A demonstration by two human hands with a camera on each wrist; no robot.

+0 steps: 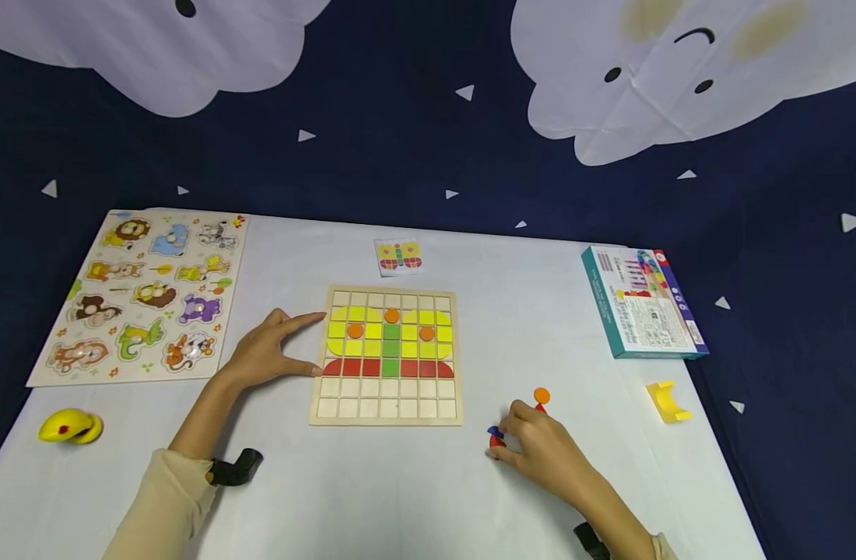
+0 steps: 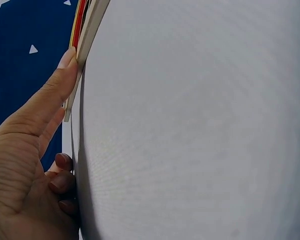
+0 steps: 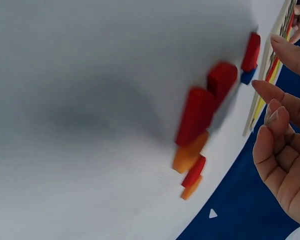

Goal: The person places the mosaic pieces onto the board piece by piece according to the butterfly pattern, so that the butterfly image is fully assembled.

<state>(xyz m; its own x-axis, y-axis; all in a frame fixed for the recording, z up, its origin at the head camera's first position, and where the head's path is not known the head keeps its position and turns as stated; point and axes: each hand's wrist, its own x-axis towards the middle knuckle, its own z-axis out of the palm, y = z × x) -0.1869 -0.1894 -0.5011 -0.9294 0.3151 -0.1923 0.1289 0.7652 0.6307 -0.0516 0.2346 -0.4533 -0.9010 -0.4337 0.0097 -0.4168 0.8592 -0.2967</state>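
In the head view a wooden grid board (image 1: 388,421) holds yellow, green, orange and red tiles in a butterfly-like pattern; its two lowest rows show bare squares. My left hand (image 1: 263,354) touches the board's left edge with thumb and index finger spread apart. To the board's right, my right hand (image 1: 545,453) hovers at several loose pieces, thumb and index finger parted around a red piece (image 1: 496,442) and a blue piece (image 1: 494,430). Nothing shows between those fingertips in the right wrist view, where red pieces (image 3: 196,115) and an orange piece (image 3: 190,152) lie nearby. An orange disc (image 1: 542,396) sits beyond the hand.
A butterfly picture card (image 1: 398,258) lies behind the board. At the left are an animal puzzle board (image 1: 141,299) and a yellow toy (image 1: 71,426). On the right stand a teal-edged box (image 1: 645,303) and a yellow curved block (image 1: 668,402). Dark cloth borders the white table.
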